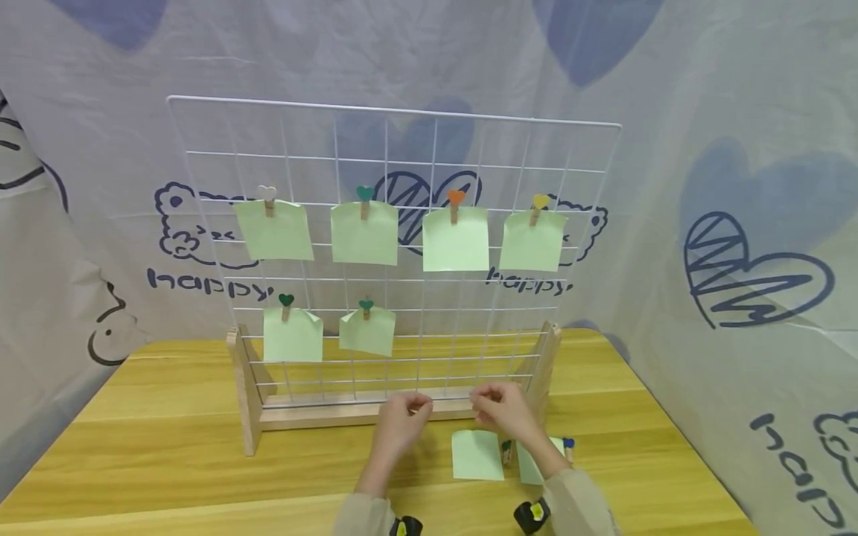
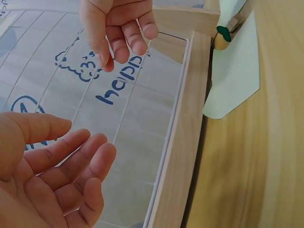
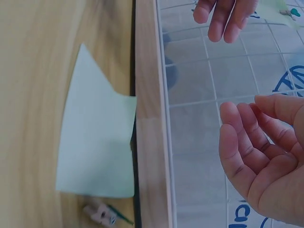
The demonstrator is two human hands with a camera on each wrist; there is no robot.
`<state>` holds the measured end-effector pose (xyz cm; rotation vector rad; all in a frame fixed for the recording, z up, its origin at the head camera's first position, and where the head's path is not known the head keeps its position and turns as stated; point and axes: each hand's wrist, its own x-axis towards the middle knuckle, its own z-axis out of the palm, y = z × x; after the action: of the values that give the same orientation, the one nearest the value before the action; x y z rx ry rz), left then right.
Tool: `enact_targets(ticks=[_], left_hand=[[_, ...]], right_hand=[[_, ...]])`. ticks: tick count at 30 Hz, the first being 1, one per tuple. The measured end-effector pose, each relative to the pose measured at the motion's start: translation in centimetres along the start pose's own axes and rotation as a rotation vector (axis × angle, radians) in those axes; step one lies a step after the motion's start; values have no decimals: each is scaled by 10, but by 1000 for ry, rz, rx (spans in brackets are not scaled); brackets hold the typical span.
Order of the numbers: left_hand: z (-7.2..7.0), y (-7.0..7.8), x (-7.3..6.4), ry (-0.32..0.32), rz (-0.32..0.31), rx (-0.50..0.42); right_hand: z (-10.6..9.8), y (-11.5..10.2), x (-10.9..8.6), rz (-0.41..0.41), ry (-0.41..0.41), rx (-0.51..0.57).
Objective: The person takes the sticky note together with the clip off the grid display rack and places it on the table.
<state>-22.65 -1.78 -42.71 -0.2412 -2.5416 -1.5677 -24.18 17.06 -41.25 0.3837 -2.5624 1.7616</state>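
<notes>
My left hand [image 1: 402, 418] and right hand [image 1: 507, 411] hover apart before the lower part of a white wire grid [image 1: 418, 339]. Both are empty, fingers loosely bent; in the left wrist view the left palm [image 2: 52, 185] shows with nothing in it. A pale green sticky note [image 1: 477, 455] lies on the table below and between them. Beside it is a small wooden clip with a dark green heart [image 1: 506, 454]. Another note [image 1: 529, 464] is partly hidden under my right forearm, with a blue-heart clip [image 1: 569, 447] at its corner.
Four notes hang in the grid's upper row, such as one under an orange-heart clip [image 1: 456, 198]. Two more hang lower left, one under a green-heart clip [image 1: 366, 307]. A wooden stand [image 1: 322, 417] holds the grid on the wooden table [image 1: 134, 439]. Patterned cloth [image 1: 737, 134] surrounds it.
</notes>
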Motion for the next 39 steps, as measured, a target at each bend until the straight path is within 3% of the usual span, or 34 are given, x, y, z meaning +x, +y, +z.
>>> enact_targets(ticks=[11, 18, 23, 39], left_hand=[[-11, 3, 6, 22, 3, -20], [-16, 5, 11, 39, 12, -24], [-20, 7, 13, 45, 16, -25], [-36, 14, 22, 101, 32, -1]], right_hand=[[9, -1, 17, -11, -6, 38], [16, -33, 11, -51, 27, 14], [20, -43, 11, -59, 27, 19], [33, -32, 40, -92, 39, 84]])
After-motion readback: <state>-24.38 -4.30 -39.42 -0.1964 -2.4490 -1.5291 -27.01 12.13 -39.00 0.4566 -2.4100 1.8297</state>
